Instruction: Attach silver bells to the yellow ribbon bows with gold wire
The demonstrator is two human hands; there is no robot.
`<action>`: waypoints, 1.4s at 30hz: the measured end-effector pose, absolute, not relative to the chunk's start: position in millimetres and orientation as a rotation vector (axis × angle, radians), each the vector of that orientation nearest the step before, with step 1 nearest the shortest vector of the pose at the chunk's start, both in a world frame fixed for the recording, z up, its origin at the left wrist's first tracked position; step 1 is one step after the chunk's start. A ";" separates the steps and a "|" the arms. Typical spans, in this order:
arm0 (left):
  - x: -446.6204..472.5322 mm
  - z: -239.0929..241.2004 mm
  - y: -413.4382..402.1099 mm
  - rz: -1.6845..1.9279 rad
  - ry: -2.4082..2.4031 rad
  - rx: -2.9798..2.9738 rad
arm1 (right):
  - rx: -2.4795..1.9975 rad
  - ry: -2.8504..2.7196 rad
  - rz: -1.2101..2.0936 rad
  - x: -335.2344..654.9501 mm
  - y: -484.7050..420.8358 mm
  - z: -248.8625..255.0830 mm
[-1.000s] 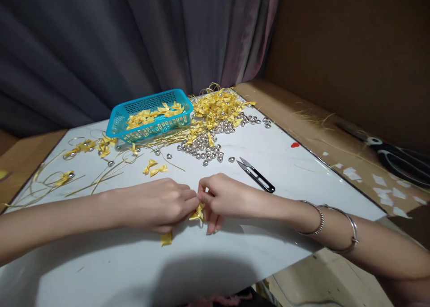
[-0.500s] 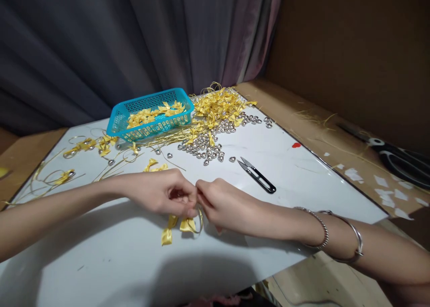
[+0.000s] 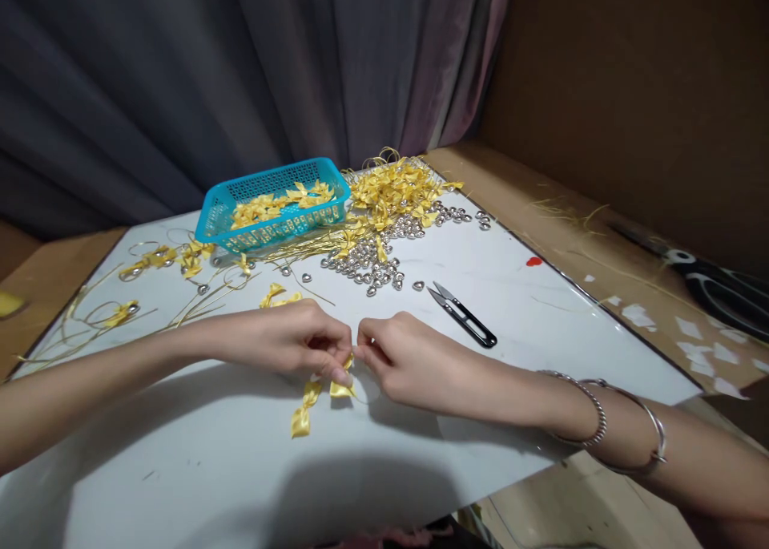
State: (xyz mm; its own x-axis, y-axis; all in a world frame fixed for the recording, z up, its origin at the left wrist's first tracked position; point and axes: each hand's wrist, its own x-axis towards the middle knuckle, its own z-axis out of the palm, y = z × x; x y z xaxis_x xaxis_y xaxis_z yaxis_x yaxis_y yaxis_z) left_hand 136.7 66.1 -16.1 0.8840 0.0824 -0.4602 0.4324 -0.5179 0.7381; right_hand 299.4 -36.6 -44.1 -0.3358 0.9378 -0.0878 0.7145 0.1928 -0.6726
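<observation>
My left hand point(image 3: 306, 345) is closed in a pinch on a yellow satin ribbon bow point(image 3: 342, 389), whose lower part hangs out below the thumb. Just left of that, a second yellow ribbon piece point(image 3: 300, 421) lies under the same hand. My right hand point(image 3: 400, 355) faces it, thumb and forefinger pressed together beside the left fingertips with a small gap between. A thin gold cord runs at these fingers; most of it is hidden or too fine to follow. Behind the left hand lies another yellow bow point(image 3: 278, 294). Black thread snips point(image 3: 462, 315) rest beyond the right hand.
A blue plastic basket point(image 3: 273, 228) holds yellow bows. Beside it are a heap of yellow bows with gold cords point(image 3: 393, 188) and many silver heart beads point(image 3: 366, 264). Corded bows point(image 3: 159, 256) lie at left. Large black scissors point(image 3: 721, 288) and paper scraps point(image 3: 690, 328) are at right.
My hands have moved slightly apart, the right one a little up and right. The gold cord loop that hung below the fingers no longer shows.
</observation>
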 end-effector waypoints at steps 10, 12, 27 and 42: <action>137.4 -31.1 68.7 -0.462 0.646 1.594 | -1.494 -2.437 0.422 291.5 -41.9 -49.5; 138.2 -32.3 69.4 -0.429 0.651 1.534 | -1.486 -2.449 0.412 292.2 -40.9 -49.7; 132.0 -42.3 64.1 -0.321 0.897 1.426 | -1.167 -2.628 -0.225 290.4 -36.3 -74.7; 126.3 -51.3 56.0 -0.171 0.898 1.378 | -1.235 -2.461 0.453 308.5 -14.8 -61.6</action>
State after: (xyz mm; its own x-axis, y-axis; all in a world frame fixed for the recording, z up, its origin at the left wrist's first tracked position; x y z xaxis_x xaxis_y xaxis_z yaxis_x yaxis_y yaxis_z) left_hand 126.3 56.0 -51.3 0.6690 0.3872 -0.6345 0.5928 0.2370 0.7697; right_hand 308.5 -14.8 -61.6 -0.5592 0.8127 0.1639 0.7009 0.5690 -0.4300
